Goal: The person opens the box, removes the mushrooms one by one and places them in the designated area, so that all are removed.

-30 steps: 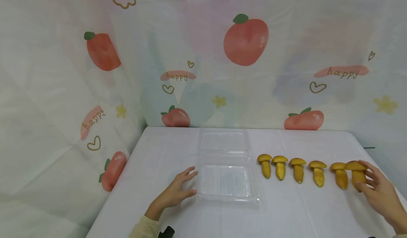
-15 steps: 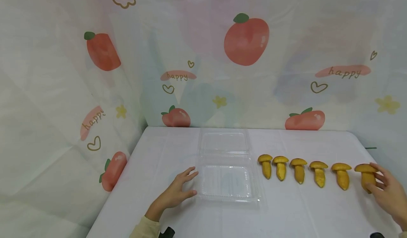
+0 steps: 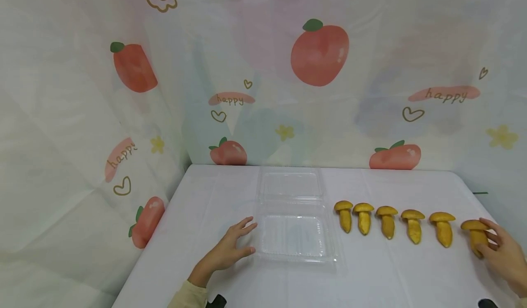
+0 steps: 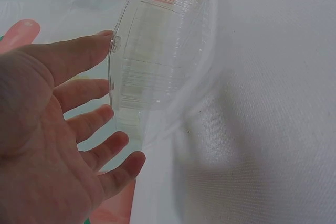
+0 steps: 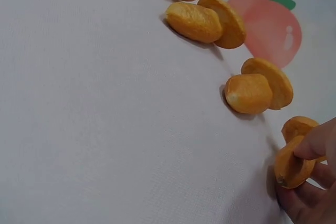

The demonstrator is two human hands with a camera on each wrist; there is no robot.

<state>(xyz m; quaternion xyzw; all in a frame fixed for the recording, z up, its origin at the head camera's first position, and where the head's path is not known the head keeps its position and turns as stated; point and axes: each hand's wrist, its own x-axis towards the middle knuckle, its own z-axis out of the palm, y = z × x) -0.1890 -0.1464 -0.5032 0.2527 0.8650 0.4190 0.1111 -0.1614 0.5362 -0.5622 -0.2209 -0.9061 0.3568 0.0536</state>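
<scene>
At the right end of a row of yellow-brown toy mushrooms, my right hand (image 3: 504, 255) grips the last mushroom (image 3: 475, 237) between thumb and fingers. In the right wrist view, the thumb lies on that mushroom's stem (image 5: 287, 166), and its tip is low by the cloth. A clear plastic clamshell box (image 3: 296, 258) stands with its lid (image 3: 290, 184) folded back. Beside its left edge, my left hand (image 3: 228, 249) is spread with loosely extended fingers. The left wrist view has the thumb and some fingertips at the rim of the box (image 4: 118, 66).
Several other mushrooms (image 3: 413, 228) lie apart in a row between the box and the right hand, caps toward the back. A white cloth covers the table (image 3: 362, 285). A printed fabric backdrop (image 3: 263, 56) rises behind and at the left.
My right hand has carried the last mushroom to the right, away from its neighbour, then slightly toward the near edge. The left hand and the box have stayed put.
</scene>
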